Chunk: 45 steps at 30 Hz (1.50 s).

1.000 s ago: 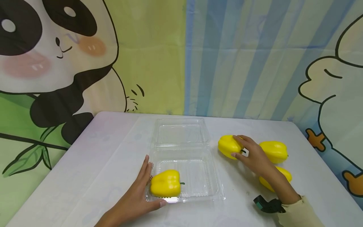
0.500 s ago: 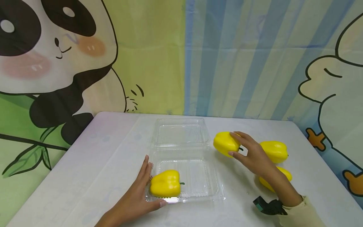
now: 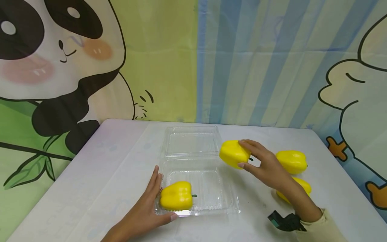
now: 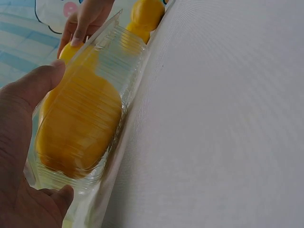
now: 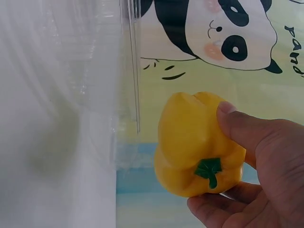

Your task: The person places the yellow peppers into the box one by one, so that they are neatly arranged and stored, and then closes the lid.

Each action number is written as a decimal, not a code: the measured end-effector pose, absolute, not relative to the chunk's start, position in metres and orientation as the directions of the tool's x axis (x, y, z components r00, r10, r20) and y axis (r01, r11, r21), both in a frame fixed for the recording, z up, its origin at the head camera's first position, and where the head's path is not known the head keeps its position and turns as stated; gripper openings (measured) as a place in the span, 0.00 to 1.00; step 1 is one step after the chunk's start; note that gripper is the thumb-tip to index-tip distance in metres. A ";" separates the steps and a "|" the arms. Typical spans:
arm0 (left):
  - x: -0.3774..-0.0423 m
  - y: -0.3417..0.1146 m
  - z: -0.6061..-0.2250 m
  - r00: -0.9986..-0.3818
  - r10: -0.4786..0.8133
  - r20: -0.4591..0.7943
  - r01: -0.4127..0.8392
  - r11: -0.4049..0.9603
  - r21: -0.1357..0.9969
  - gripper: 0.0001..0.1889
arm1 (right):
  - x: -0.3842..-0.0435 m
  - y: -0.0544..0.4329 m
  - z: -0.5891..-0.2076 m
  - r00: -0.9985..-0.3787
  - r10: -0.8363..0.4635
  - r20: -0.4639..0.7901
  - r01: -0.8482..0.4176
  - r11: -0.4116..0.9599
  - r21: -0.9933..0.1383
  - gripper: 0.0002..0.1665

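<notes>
My right hand (image 3: 266,164) holds a yellow bell pepper (image 3: 233,154) above the table, by its stem end, thumb on one side and fingers on the other. In the right wrist view, its green stem (image 5: 210,170) faces the hand. The pepper is at the right edge of a clear plastic clamshell box (image 3: 211,188), whose lid (image 3: 193,143) lies folded back. Another yellow bell pepper (image 3: 176,195) lies in the box's front left corner, stem to the right. Around that corner rests my left hand (image 3: 145,205), fingers straight along the left side, thumb at the front edge.
Two more yellow bell peppers, a rear one (image 3: 291,162) and a front one (image 3: 297,188), lie on the white table (image 3: 99,188) to the right, partly behind the right arm. A printed cloth backdrop (image 3: 163,60) stands behind the table's far edge.
My right hand has lifted the bell pepper off the table and carried it left towards the box. The left hand and the pepper in the box have not moved.
</notes>
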<state>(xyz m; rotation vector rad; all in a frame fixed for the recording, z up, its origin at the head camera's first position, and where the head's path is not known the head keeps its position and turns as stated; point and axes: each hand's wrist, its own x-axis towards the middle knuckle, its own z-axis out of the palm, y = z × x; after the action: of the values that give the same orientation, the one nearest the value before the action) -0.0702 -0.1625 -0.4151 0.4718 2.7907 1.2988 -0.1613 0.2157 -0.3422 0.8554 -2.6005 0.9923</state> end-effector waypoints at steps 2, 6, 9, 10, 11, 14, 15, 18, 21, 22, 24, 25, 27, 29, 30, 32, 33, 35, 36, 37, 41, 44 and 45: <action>-0.070 -0.162 -0.416 -0.952 0.286 0.108 0.267 0.606 0.749 0.64 | -0.161 0.214 -0.341 -0.799 -0.447 0.402 -0.602 0.590 -0.539 0.40; -0.070 -0.162 -0.416 -0.951 0.288 0.115 0.275 0.609 0.744 0.64 | -0.160 0.211 -0.340 -0.787 -0.467 0.403 -0.616 0.560 -0.554 0.42; -0.070 -0.162 -0.416 -0.950 0.290 0.115 0.279 0.622 0.732 0.64 | -0.161 0.207 -0.339 -0.778 -0.484 0.400 -0.625 0.531 -0.572 0.42; -0.070 -0.161 -0.416 -0.951 0.289 0.113 0.277 0.627 0.728 0.64 | -0.161 0.205 -0.338 -0.777 -0.490 0.395 -0.624 0.520 -0.583 0.41; -0.070 -0.162 -0.416 -0.950 0.291 0.112 0.279 0.633 0.722 0.64 | -0.161 0.203 -0.337 -0.778 -0.495 0.387 -0.621 0.511 -0.594 0.41; -0.071 -0.162 -0.416 -0.950 0.291 0.110 0.279 0.641 0.715 0.64 | -0.161 0.197 -0.336 -0.774 -0.511 0.374 -0.619 0.488 -0.615 0.41; -0.071 -0.161 -0.416 -0.951 0.290 0.106 0.275 0.641 0.717 0.64 | -0.161 0.195 -0.336 -0.771 -0.518 0.372 -0.621 0.478 -0.622 0.41; -0.071 -0.161 -0.416 -0.952 0.289 0.100 0.269 0.638 0.721 0.64 | -0.161 0.189 -0.336 -0.753 -0.540 0.377 -0.636 0.452 -0.625 0.41; -0.071 -0.161 -0.416 -0.951 0.291 0.104 0.274 0.638 0.719 0.63 | -0.162 0.182 -0.335 -0.733 -0.561 0.386 -0.656 0.430 -0.620 0.41; -0.071 -0.161 -0.416 -0.950 0.294 0.109 0.280 0.639 0.717 0.63 | -0.162 0.180 -0.335 -0.727 -0.567 0.387 -0.661 0.425 -0.619 0.41; -0.071 -0.162 -0.417 -0.948 0.295 0.117 0.287 0.642 0.711 0.63 | -0.162 0.176 -0.334 -0.718 -0.577 0.389 -0.668 0.415 -0.618 0.41; -0.071 -0.162 -0.417 -0.947 0.298 0.124 0.295 0.643 0.707 0.63 | -0.162 0.174 -0.334 -0.715 -0.581 0.388 -0.670 0.413 -0.617 0.41; -0.070 -0.162 -0.417 -0.945 0.299 0.129 0.300 0.644 0.704 0.63 | -0.162 0.170 -0.332 -0.710 -0.590 0.384 -0.672 0.403 -0.622 0.41; -0.070 -0.162 -0.417 -0.945 0.301 0.132 0.303 0.642 0.704 0.63 | -0.162 0.167 -0.331 -0.704 -0.599 0.382 -0.674 0.391 -0.627 0.41; -0.070 -0.162 -0.417 -0.945 0.301 0.131 0.302 0.641 0.706 0.63 | -0.162 0.165 -0.331 -0.700 -0.604 0.382 -0.676 0.387 -0.627 0.41; -0.070 -0.162 -0.417 -0.948 0.297 0.116 0.288 0.638 0.714 0.63 | -0.162 0.162 -0.330 -0.693 -0.613 0.378 -0.678 0.379 -0.629 0.41; -0.070 -0.162 -0.417 -0.950 0.295 0.107 0.279 0.637 0.719 0.63 | -0.162 0.161 -0.330 -0.691 -0.618 0.375 -0.679 0.377 -0.630 0.40; -0.071 -0.161 -0.416 -0.954 0.288 0.089 0.260 0.637 0.726 0.64 | -0.162 0.158 -0.328 -0.685 -0.627 0.372 -0.682 0.372 -0.629 0.40; -0.071 -0.161 -0.416 -0.955 0.285 0.083 0.254 0.639 0.726 0.64 | -0.161 0.156 -0.328 -0.682 -0.631 0.370 -0.684 0.370 -0.628 0.40; -0.071 -0.161 -0.416 -0.956 0.282 0.077 0.248 0.642 0.726 0.64 | -0.161 0.154 -0.326 -0.677 -0.635 0.371 -0.687 0.366 -0.628 0.40; -0.071 -0.161 -0.415 -0.957 0.279 0.077 0.246 0.645 0.723 0.64 | -0.161 0.147 -0.324 -0.661 -0.649 0.377 -0.697 0.345 -0.629 0.40; -0.071 -0.161 -0.415 -0.958 0.277 0.072 0.240 0.641 0.729 0.64 | -0.161 0.141 -0.323 -0.653 -0.660 0.371 -0.699 0.338 -0.630 0.40; -0.071 -0.161 -0.414 -0.959 0.275 0.065 0.233 0.638 0.734 0.64 | -0.160 0.139 -0.322 -0.652 -0.664 0.366 -0.699 0.338 -0.631 0.39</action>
<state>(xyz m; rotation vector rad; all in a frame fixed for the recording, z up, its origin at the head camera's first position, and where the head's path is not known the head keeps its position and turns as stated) -0.0711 -0.1614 -0.4145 0.4332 2.7959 1.2407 -0.1605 0.1389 -0.3222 1.2914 -2.5335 1.2294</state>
